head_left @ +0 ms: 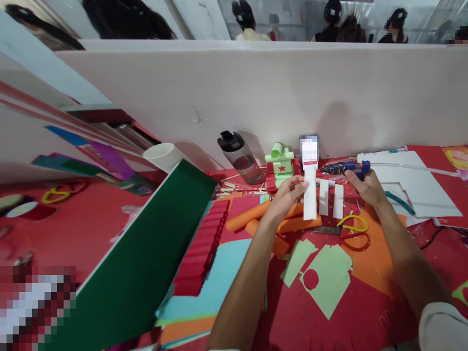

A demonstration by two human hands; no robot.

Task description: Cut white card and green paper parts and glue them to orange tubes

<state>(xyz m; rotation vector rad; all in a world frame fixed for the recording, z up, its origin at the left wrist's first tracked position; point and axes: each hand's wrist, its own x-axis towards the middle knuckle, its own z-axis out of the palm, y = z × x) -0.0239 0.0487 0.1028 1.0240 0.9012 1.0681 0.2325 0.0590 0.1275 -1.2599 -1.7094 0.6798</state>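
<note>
My left hand (288, 197) pinches a white paper strip (310, 202) held upright above the table. Just right of it are two shorter white strips (338, 202); whether they are joined to the first cannot be made out. In my right hand (367, 185) is a blue glue gun (351, 168), its nozzle pointing left toward the strip's upper part. Below the strips lie scissors (343, 231) with yellow and orange handles. Rolled orange paper tubes (252, 214) rest beside my left wrist. Light green paper offcuts (329, 280) are spread nearer me.
A lit phone (309, 146) leans on the white partition (256, 87). Left of it stand a red-and-green paper model (281, 168) and a water bottle (241, 158). A tilted green board (146, 258) flanks pleated red paper (203, 248). White board (431, 187) lies right.
</note>
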